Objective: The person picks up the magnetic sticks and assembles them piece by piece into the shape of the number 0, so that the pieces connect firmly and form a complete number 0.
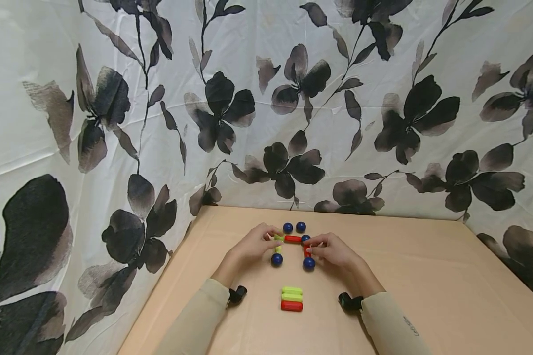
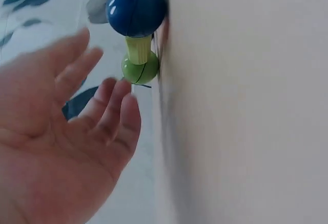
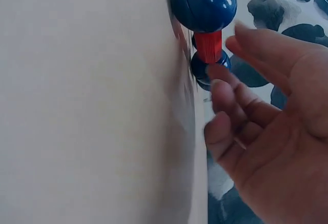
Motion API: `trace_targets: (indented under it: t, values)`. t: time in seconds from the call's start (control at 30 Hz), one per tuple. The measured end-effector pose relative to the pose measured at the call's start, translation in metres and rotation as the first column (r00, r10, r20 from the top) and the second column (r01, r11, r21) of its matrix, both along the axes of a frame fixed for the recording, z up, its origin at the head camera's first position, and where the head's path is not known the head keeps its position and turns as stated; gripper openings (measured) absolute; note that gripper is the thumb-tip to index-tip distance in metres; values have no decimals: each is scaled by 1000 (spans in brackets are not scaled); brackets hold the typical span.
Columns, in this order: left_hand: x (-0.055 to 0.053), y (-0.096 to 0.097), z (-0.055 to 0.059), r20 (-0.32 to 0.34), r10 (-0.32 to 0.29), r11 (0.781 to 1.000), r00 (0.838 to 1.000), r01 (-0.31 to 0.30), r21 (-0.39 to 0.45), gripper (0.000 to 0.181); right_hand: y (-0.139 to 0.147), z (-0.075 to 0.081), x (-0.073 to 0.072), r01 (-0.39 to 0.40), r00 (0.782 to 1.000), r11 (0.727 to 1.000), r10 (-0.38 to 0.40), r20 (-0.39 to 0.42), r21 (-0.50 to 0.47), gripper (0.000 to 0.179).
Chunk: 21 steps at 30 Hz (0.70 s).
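A U-shaped ball-and-rod piece lies on the table between both hands. Its left side has a blue ball (image 2: 137,9), a yellow-green rod (image 2: 138,49) and a green ball (image 2: 140,69). A red rod (image 1: 292,238) crosses the back. On the right side, another red rod (image 3: 208,46) joins a front blue ball (image 1: 309,264) to a rear blue ball (image 1: 305,238). The left hand (image 1: 262,240) is beside the green ball, fingers loosely spread. The right hand (image 1: 333,249) has relaxed, bent fingers at the right rod and rear ball; whether they touch is unclear.
Two loose blue balls (image 1: 287,228) sit just behind the piece. Nearer the person, two yellow-green rods (image 1: 291,294) and a red rod (image 1: 291,306) lie side by side on the tan table (image 1: 426,286). A floral curtain (image 1: 257,123) hangs along the table's back edge.
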<state>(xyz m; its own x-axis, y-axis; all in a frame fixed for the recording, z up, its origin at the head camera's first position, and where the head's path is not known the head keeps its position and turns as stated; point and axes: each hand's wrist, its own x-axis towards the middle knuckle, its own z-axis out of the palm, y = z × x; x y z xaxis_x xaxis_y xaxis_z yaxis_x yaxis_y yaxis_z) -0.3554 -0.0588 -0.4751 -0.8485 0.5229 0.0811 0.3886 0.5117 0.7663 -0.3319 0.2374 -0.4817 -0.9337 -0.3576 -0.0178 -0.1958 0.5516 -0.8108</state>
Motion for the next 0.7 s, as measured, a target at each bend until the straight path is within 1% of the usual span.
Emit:
trace_targets:
  t: [0.03,0.1,0.17,0.23,0.3,0.37,0.43,0.47,0.5,0.6,0.67,0.7]
  values:
    - [-4,0,-3,-7,28,999,1000,-27,40,29,0,2,1,19,1000,1000,-19,-20,11,25]
    - [-9,-1,-8,12,72,991,997,-73,116,31,-2,6,2,49,997,998,-47,-60,30,23]
    - [-14,0,-13,29,96,981,995,-99,165,32,-4,11,4,45,992,998,-39,-120,42,22]
    - [-18,2,-18,42,109,974,993,-116,197,32,-6,16,6,3,987,999,4,-161,45,21]
    - [-22,3,-23,51,116,967,992,-124,221,31,-10,21,9,-57,985,998,63,-163,42,22]
    - [-24,6,-26,52,122,963,991,-131,234,30,-14,24,12,-135,981,990,139,-133,41,22]
    - [-26,8,-26,54,122,961,991,-132,242,29,-18,28,15,-222,972,974,224,-69,36,21]
    - [-26,9,-26,55,122,960,991,-131,246,29,-21,29,18,-259,965,965,260,-25,30,20]
    - [-26,10,-26,55,120,959,991,-130,251,29,-24,30,20,-295,955,955,294,21,28,20]
    - [-26,11,-26,63,119,954,991,-132,269,27,-34,34,29,-383,916,923,376,138,27,19]
    - [-26,11,-27,67,121,949,990,-135,285,26,-41,36,34,-420,895,907,407,182,37,17]
    - [-27,11,-27,69,120,946,990,-135,294,25,-44,37,37,-436,887,899,421,190,43,16]
